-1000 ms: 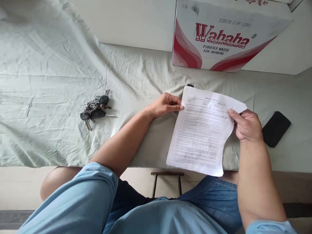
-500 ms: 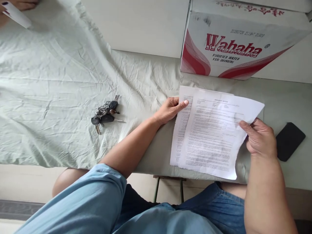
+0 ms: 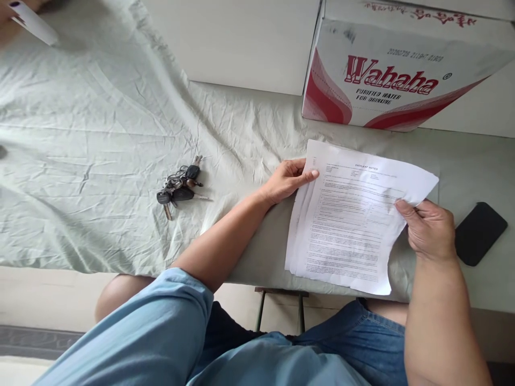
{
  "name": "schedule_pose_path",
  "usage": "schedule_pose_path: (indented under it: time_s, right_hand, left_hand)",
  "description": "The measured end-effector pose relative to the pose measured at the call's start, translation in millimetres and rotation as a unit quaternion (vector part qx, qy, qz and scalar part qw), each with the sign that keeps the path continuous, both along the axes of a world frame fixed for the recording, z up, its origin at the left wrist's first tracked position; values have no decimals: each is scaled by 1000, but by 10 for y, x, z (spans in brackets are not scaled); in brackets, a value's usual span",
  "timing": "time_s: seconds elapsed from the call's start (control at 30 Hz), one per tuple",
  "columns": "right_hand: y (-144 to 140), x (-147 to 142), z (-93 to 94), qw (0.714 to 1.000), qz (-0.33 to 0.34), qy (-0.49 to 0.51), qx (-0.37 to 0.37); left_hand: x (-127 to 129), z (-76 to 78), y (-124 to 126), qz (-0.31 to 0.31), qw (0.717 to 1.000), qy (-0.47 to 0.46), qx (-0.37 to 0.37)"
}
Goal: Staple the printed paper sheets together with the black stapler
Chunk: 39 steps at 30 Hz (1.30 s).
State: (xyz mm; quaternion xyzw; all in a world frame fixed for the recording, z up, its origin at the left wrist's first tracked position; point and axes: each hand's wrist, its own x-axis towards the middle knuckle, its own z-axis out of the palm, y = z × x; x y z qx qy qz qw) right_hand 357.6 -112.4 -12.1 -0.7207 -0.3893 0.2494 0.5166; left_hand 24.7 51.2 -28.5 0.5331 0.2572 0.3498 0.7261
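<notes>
Several printed paper sheets point(image 3: 346, 220) lie loosely stacked between my hands, the top one headed "Overleaf Notes". My left hand point(image 3: 287, 179) grips their left edge near the top, thumb above and fingers underneath. On the right edge, my right hand point(image 3: 430, 225) pinches the sheets, its thumb on the printed face and its fingers hidden below. The paper bends a little by the right thumb. A black phone-like slab point(image 3: 481, 234) rests just right of my right hand. To the left of my left forearm is a bunch of keys point(image 3: 181, 187).
A Wahaha water carton point(image 3: 386, 75) stands at the back right against a white surface point(image 3: 241, 43). A wrinkled pale green cloth point(image 3: 100, 161) covers the table. At the upper left, another person's blurred hand point(image 3: 12, 21) is beside a white cylindrical object point(image 3: 36, 24).
The sheets' left edges have drawn closer together; the under sheet's printed strip is now mostly covered. My left hand has shifted slightly right with them. The whole view has moved a little.
</notes>
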Motion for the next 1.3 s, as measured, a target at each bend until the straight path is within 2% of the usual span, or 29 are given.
schedule_pose_path:
  time_s: [0.27,0.47,0.57,0.67,0.83,1.03,1.2,1.3]
  right_hand:
    - [138,-83,-23,996,-64,23,51]
    - [190,123,-65,980,-173,20,94]
    - [195,177,-59,973,-199,52,104]
    - [204,108,-47,973,-179,108,94]
    - [239,-128,-52,980,-89,150,92]
    - [257,-291,-33,976,-47,172,122]
    - [259,-386,52,973,-19,201,110]
    - [271,-431,83,971,2,219,94]
  left_hand:
    - [0,-54,13,23,998,-13,-50]
    - [2,-31,4,50,996,-28,-67]
    - [5,-28,18,66,994,-40,-80]
    - [3,-27,39,85,992,-40,-89]
    - [-6,22,45,103,985,-30,-131]
    - [-23,39,30,82,984,-29,-154]
    - [-31,-13,25,30,983,-50,-176]
    - [-31,-56,34,19,980,-54,-188]
